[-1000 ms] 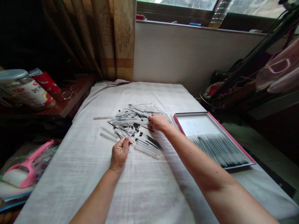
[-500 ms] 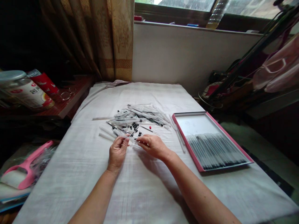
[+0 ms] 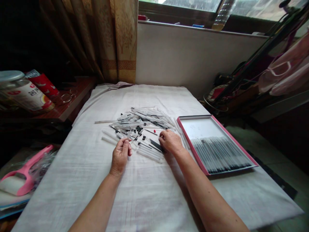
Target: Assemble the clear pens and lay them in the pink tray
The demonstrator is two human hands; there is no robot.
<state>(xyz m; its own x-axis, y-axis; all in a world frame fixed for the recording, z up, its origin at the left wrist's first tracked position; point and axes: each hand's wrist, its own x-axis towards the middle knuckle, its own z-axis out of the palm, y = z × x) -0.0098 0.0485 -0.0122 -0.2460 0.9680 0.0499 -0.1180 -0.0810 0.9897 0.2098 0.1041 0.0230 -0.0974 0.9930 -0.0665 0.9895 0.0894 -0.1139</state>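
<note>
A heap of clear pen barrels, black refills and small black caps (image 3: 142, 124) lies in the middle of a white cloth (image 3: 149, 190). My left hand (image 3: 120, 156) rests at the heap's near left edge, fingers pinched on a clear pen barrel that points away. My right hand (image 3: 171, 141) lies curled on the black refills at the heap's right side; what its fingers hold is hidden. A small red piece (image 3: 154, 131) sits among the parts just beyond it.
A pink-rimmed tray (image 3: 190, 146) on the right holds a row of assembled pens. Left of the table are a wooden shelf with a large jar (image 3: 23, 93), a red can and glasses, and a pink lint roller (image 3: 26, 174) below. Curtain and wall stand behind.
My right hand came back from the far side of the heap to my left hand, then moved right onto the black refills. My left hand stayed put, still pinching a barrel.
</note>
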